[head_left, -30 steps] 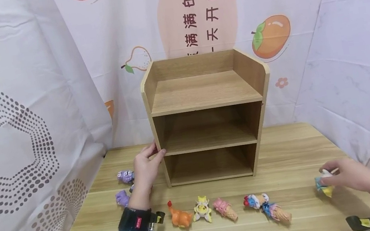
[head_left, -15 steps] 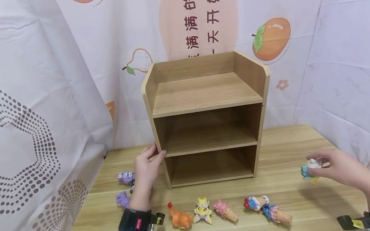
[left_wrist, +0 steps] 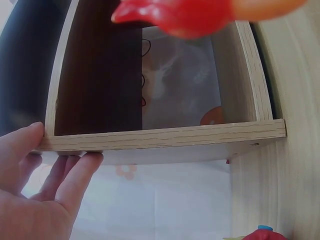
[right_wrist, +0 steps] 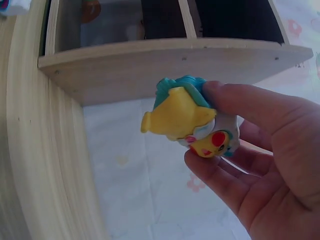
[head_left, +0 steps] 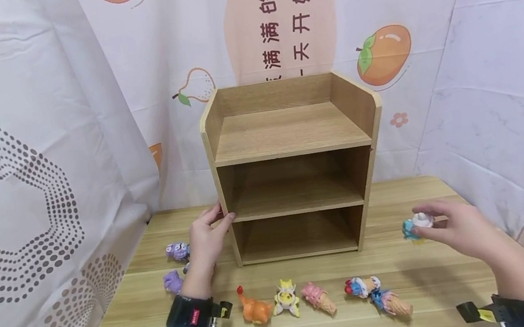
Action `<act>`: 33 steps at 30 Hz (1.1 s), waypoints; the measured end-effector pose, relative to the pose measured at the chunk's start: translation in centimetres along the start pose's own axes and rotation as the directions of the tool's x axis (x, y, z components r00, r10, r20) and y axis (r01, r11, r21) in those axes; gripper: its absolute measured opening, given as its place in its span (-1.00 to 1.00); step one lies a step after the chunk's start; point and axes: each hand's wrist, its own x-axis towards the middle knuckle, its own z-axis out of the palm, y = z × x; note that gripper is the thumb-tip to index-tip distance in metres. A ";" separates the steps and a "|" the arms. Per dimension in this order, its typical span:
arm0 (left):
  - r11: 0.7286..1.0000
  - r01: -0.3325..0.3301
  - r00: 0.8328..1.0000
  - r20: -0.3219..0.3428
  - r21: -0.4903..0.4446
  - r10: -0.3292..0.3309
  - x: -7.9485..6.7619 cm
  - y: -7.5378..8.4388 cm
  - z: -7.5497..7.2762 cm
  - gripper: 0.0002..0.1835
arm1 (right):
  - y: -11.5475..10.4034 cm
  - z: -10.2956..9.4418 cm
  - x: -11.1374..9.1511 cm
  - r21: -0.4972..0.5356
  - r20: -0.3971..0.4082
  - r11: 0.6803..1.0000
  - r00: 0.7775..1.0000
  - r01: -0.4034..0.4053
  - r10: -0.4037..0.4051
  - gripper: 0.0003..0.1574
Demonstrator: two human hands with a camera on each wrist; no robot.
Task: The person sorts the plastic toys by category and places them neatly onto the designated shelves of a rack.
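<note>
My left hand (head_left: 206, 243) grips the left side panel of a small wooden shelf (head_left: 290, 130), its thumb on the front edge and its fingers along the outside. In the right wrist view, my right hand (right_wrist: 280, 145) pinches a small toy figurine (right_wrist: 182, 112) between thumb and fingers. The figurine is yellow, teal and white, with a little yellow face showing red cheeks. The head view has this hand raised over the table, to the right of the shelf, its shadow falling on the wood below.
Along the table front lie an orange figurine (head_left: 255, 308), a yellow-white one (head_left: 286, 298), a pink ice-cream-cone toy (head_left: 318, 297) and two blue cone toys, one (head_left: 391, 303) nearer. Purple figurines (head_left: 173, 282) lie left, partly behind my left arm. Printed curtains (head_left: 160, 42) surround the table.
My right hand has lifted the figurine off the table at the right and carried it leftward, toward the shelf. My left hand stays in place on the panel.
</note>
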 end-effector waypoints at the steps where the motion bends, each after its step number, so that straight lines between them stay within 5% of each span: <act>1: 1.000 0.003 1.000 0.001 -0.004 -0.003 0.0 0.0 0.0 -0.46 | -0.1 0.2 0.1 0.006 -0.013 1.000 1.000 0.013 -0.013 -0.44; 8: 1.000 0.007 1.000 0.004 -0.007 -0.007 -0.1 -0.2 0.0 -0.44 | -0.7 1.6 0.6 0.062 -0.057 0.997 0.997 0.047 -0.044 -0.46; 33: 1.000 -0.001 1.000 0.006 0.011 0.001 0.2 -0.2 -0.1 -0.44 | -4.0 5.2 2.9 0.043 0.000 0.981 0.982 0.188 -0.188 -0.56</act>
